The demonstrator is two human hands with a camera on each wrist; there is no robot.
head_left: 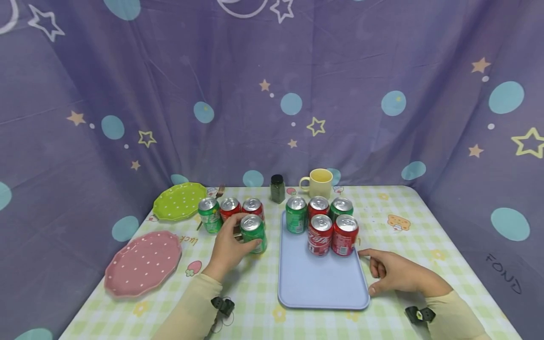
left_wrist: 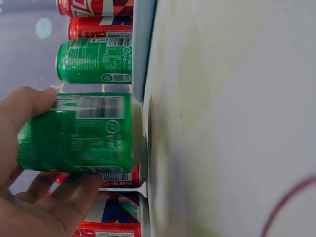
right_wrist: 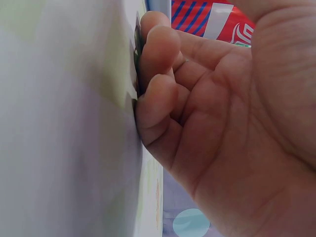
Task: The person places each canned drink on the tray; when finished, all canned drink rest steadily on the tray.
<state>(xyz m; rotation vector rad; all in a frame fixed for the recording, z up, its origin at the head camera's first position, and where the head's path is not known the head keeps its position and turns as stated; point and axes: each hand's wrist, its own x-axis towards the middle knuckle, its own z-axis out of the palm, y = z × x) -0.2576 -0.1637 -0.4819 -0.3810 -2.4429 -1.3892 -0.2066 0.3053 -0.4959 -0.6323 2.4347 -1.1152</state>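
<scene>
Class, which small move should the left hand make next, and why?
Probably ease the green can, held by the left hand, rightward onto the blue tray, left of the two front red cans. The can is near the tray, that spot is bare, and the right hand is at the opposite edge.

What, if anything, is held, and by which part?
Left hand: a green can, held by its sides. Right hand: at the right edge of the blue tray, no clear grip.
</scene>
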